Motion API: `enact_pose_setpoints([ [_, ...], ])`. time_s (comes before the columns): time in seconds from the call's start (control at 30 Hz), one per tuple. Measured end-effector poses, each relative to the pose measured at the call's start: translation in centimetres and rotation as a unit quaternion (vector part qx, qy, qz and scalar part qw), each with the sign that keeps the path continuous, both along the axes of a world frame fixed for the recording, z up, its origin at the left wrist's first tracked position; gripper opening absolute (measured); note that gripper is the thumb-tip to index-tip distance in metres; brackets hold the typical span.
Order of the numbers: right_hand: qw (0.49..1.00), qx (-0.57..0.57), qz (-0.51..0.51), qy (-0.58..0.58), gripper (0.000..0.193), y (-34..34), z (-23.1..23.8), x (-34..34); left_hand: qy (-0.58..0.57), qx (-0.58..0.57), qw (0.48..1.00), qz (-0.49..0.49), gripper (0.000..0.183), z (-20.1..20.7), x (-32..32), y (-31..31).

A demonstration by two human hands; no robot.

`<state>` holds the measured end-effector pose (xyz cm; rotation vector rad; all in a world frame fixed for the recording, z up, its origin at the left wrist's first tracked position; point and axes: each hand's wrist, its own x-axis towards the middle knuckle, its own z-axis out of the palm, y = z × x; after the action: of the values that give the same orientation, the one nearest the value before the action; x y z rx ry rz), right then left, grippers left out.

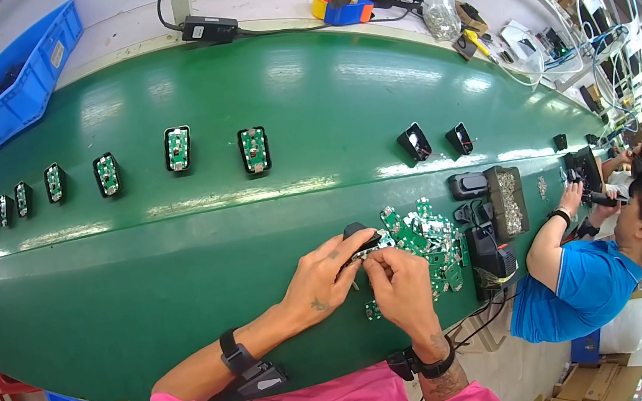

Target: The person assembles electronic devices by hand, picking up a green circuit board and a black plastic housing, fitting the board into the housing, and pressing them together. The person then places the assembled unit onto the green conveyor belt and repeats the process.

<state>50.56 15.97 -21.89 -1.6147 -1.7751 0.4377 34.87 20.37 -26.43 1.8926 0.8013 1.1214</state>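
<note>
Over the near part of the green table, my left hand point(319, 279) is wrapped round a small black housing point(355, 231), which is tilted and mostly covered by my fingers. My right hand point(403, 287) is closed against the housing's near right side, thumb and fingers pinched together. Whatever lies between those right fingertips is hidden. Just right of my hands is a loose heap of green circuit boards point(435, 242), some lying apart from it close to my right wrist.
Black housings with green boards point(254, 150) line the belt leftward; two dark housings point(415, 142) stand to the right. A tray of small metal parts point(508, 201) and a black boxy device point(492, 257) flank the heap. A co-worker in blue point(581, 284) sits at right. Blue crate point(14, 90) far left.
</note>
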Motion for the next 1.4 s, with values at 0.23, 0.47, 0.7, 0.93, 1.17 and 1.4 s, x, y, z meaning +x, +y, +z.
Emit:
enact_pose_setpoints([
  [0.23,0.993,0.051,-0.094,0.056,0.014,0.2,-0.1,-0.4,-0.154,-0.211,0.963,-0.069,0.051,0.9,-0.6,0.6],
  [0.47,0.977,-0.062,-0.078,0.189,0.014,-0.2,-0.5,0.1,-0.15,-0.163,0.97,-0.098,0.057,-0.2,-0.6,1.2],
  [0.7,0.928,-0.092,-0.001,0.36,0.013,-0.3,-1.1,-0.8,-0.13,-0.246,0.953,-0.119,0.06,1.1,-1.0,1.0],
  [0.93,0.934,-0.101,-0.022,0.343,0.03,0.1,-1.7,1.0,-0.05,-0.067,0.996,-0.04,0.056,0.1,-0.7,1.0],
  [1.17,0.991,-0.027,0.041,0.124,0.032,-0.4,-1.0,-0.5,-0.049,0.022,0.998,0.027,0.053,-0.9,-0.6,1.4],
  [1.4,0.993,-0.056,-0.006,0.108,0.026,0.4,-0.7,-0.5,-0.055,-0.043,0.997,0.025,0.061,0.2,-0.5,1.0],
])
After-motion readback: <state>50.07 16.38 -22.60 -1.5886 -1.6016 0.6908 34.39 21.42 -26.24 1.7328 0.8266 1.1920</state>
